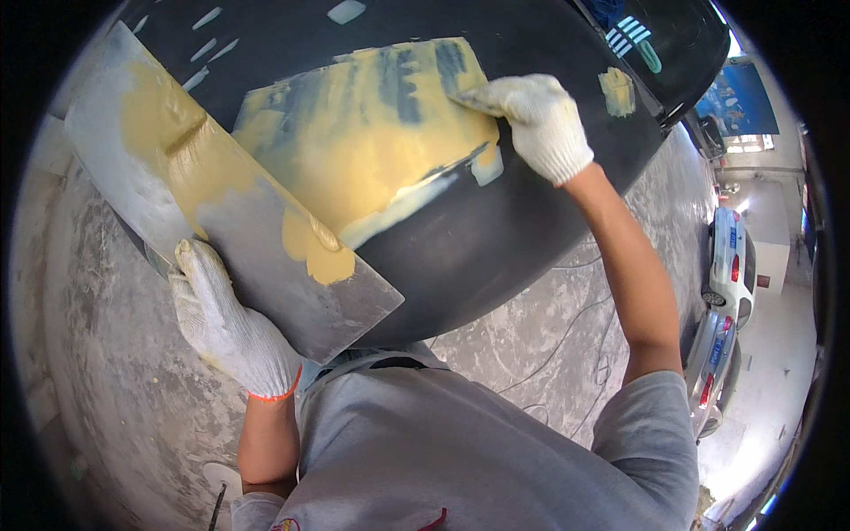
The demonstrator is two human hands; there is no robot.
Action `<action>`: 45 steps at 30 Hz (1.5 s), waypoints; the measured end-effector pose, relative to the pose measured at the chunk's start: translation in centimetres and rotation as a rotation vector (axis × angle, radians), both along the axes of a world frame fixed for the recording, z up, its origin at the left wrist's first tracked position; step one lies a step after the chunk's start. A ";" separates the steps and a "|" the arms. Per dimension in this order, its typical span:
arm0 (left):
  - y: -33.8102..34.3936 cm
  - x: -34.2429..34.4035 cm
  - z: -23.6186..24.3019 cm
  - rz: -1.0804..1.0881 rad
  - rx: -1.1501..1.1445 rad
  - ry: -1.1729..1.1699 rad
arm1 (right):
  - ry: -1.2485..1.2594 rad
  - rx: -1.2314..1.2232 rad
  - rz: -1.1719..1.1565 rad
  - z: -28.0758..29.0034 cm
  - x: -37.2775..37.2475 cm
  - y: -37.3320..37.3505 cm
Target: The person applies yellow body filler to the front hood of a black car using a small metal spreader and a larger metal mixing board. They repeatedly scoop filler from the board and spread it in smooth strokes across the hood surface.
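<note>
My gloved left hand (228, 329) grips the lower edge of a flat grey mixing board (270, 252), its thumb resting on top. Yellow body filler (211, 168) lies in a thick ridge across that board, with a smaller dab near its right end. In my gloved right hand (546, 122) is a thin putty spreader (478, 97), mostly hidden by the fingers. Its tip meets the upper right of a broad filler patch (345, 155) on a dark car panel (469, 261). Streaks of dark surface show through the upper part of the patch.
A smaller filler spot (617, 92) marks the panel farther right, near a seam. Grey concrete floor (540, 345) with thin cables lies below. Two parked cars, one white (730, 257) and one silver (711, 367), stand at the far right. A round white base (221, 478) is at lower left.
</note>
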State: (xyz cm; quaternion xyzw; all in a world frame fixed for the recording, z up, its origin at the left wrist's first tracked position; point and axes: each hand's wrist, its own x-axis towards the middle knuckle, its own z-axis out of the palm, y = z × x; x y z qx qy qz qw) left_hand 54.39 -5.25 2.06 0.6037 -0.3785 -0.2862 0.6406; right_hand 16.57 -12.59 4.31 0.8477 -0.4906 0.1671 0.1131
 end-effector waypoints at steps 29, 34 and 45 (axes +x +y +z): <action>4.2 4.8 1.1 -0.316 -0.066 0.120 | -0.277 -0.187 -0.239 4.1 27.1 20.0; 4.2 10.8 0.0 -0.125 -0.024 -0.156 | -0.329 0.017 -0.132 2.8 33.3 20.8; 3.7 24.2 0.3 0.234 -0.052 -0.041 | -0.375 -0.295 -0.221 -3.5 28.4 17.9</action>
